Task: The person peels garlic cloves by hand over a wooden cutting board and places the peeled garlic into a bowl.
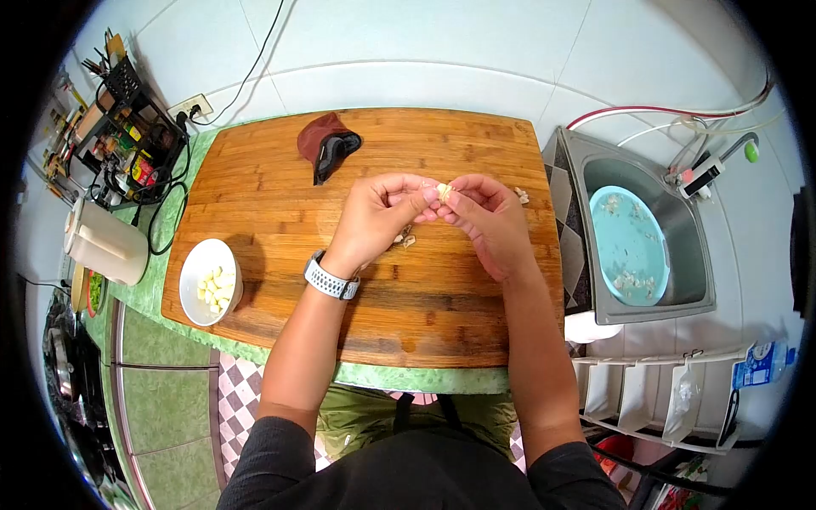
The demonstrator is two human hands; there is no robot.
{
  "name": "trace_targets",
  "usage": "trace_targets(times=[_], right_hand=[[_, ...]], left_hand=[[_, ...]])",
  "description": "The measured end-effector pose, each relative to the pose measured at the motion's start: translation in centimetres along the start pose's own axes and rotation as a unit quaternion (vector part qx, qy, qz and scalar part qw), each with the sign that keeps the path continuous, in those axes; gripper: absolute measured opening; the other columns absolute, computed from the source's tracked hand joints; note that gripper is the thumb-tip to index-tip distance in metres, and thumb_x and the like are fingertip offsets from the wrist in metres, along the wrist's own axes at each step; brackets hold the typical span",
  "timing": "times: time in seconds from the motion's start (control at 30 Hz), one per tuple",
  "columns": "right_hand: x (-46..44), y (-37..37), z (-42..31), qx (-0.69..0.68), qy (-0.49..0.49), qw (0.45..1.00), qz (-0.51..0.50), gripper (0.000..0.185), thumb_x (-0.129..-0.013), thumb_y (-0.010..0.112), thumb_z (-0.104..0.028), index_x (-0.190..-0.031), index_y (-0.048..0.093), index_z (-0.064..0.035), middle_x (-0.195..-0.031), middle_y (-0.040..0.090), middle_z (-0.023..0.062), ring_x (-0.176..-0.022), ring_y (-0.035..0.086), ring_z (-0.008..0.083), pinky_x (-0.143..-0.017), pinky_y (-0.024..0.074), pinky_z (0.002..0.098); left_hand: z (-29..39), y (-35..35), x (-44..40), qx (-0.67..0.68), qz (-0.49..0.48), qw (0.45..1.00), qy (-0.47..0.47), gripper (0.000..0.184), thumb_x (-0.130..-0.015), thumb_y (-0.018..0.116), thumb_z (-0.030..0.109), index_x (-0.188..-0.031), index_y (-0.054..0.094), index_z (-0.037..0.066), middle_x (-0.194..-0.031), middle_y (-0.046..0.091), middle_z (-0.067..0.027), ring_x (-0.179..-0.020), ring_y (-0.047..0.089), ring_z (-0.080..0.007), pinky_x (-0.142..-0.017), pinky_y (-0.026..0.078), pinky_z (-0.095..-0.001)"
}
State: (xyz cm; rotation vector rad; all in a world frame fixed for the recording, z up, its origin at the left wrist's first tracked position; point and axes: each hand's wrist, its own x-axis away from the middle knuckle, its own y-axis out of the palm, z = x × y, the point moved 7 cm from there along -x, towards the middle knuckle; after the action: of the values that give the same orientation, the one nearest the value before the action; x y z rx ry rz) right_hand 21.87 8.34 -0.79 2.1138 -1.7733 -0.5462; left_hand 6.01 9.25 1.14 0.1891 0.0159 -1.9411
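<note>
Above the middle of the wooden board [425, 314], a pale yellow garlic clove [444, 192] is pinched between my two hands. My left hand [382, 212], with a watch on its wrist, grips it with thumb and fingers from the left. From the right, my right hand [489, 221] holds the same clove, its thumb meeting the other. Bits of garlic skin [409, 240] lie on the board beneath, partly hidden by my hands. More whitish pieces [521, 195] sit right of my right hand. A white bowl [190, 297] at the board's left holds several peeled cloves [218, 287].
A brown and black cap [327, 143] lies at the board's back. In the sink [688, 280] on the right sits a blue basin [605, 246] with floating skins. At the left stand a pitcher [106, 242] and a black rack [127, 153] of bottles and utensils.
</note>
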Motion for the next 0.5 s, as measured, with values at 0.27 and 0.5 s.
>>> trace_targets(times=[0.27, 0.5], right_hand=[[-0.11, 0.18, -0.40, 0.072, -0.035, 0.997, -0.010, 0.011, -0.092, 0.070, -0.002, -0.102, 0.067, 0.0020, -0.091, 0.073, 0.0087, -0.081, 0.069, 0.0132, -0.076, 0.0560, 0.0254], [-0.15, 0.20, -0.34, 0.049, -0.038, 0.998, -0.019, 0.011, -0.092, 0.068, -0.001, -0.102, 0.066, 0.0017, -0.091, 0.072, 0.0085, -0.081, 0.069, 0.0132, -0.076, 0.0553, 0.0261]], left_hand=[[0.57, 0.53, 0.12, 0.007, -0.011, 1.000, 0.005, 0.021, -0.100, 0.066, 0.008, -0.114, 0.067, -0.008, -0.103, 0.075, -0.0138, -0.094, 0.075, -0.0174, -0.082, 0.061, -0.0259], [0.49, 0.55, 0.06, 0.021, -0.014, 1.000, -0.001, 0.021, -0.101, 0.064, 0.006, -0.117, 0.065, -0.008, -0.102, 0.074, -0.0132, -0.094, 0.074, -0.0165, -0.082, 0.061, -0.0252]])
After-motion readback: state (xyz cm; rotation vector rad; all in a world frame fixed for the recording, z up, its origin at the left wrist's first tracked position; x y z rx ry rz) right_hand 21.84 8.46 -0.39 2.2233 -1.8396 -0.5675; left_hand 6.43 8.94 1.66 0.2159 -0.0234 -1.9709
